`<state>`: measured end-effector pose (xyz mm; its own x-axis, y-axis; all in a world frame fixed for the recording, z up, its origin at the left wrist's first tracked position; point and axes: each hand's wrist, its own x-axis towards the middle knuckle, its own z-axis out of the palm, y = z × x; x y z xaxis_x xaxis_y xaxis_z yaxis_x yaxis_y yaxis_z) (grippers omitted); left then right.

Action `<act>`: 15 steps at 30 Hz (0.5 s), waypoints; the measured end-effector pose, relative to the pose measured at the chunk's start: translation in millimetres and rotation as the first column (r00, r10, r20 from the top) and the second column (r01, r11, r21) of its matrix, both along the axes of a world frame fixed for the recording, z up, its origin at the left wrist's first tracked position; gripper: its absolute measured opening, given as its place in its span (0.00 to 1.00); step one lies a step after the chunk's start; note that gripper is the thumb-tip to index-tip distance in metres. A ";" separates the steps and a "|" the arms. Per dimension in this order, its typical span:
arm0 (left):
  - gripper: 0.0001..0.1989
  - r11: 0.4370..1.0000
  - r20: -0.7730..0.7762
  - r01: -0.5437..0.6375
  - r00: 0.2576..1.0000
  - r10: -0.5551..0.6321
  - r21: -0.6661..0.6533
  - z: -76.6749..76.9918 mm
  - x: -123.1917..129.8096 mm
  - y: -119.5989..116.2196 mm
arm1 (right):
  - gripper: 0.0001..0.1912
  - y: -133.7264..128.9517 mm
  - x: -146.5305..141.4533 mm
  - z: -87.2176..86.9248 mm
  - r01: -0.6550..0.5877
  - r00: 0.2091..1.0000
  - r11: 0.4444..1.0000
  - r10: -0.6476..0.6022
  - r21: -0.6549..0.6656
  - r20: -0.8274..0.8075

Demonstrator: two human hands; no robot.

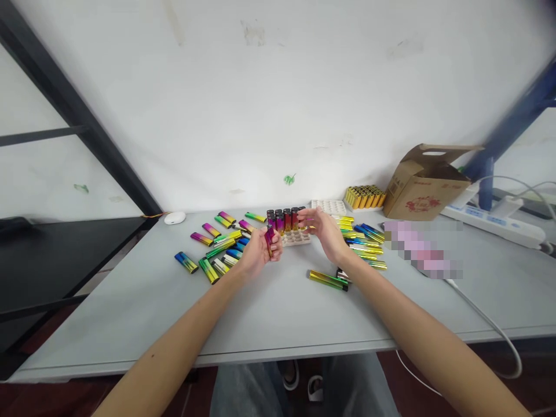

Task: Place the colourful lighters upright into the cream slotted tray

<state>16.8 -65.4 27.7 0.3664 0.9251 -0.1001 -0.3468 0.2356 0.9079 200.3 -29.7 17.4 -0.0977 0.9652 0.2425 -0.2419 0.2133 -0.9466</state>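
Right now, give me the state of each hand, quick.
Left hand: closed around a purple-and-gold lighter-like piece.
Right hand: fingers partly curled, by the upright dark-topped pieces; grip cannot be told.

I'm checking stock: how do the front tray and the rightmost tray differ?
The front tray has bare sockets; the rightmost tray looks full. The front tray holds purple and red pieces, the rightmost tray yellow-orange ones. Both trays are pale, and their pieces stand upright.

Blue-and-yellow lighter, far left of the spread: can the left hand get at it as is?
Probably, though it may have to put down the purple lighter that the left hand holds. Nothing lies on the blue-and-yellow lighter, and bare tabletop leaves a way in.
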 end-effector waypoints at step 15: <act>0.17 0.997 0.000 0.064 0.998 -0.064 0.036 -5.1 0.0 -0.6 | 0.26 0.5 -0.8 -1.0 0.019 0.999 1.000 -0.018 -0.014 0.037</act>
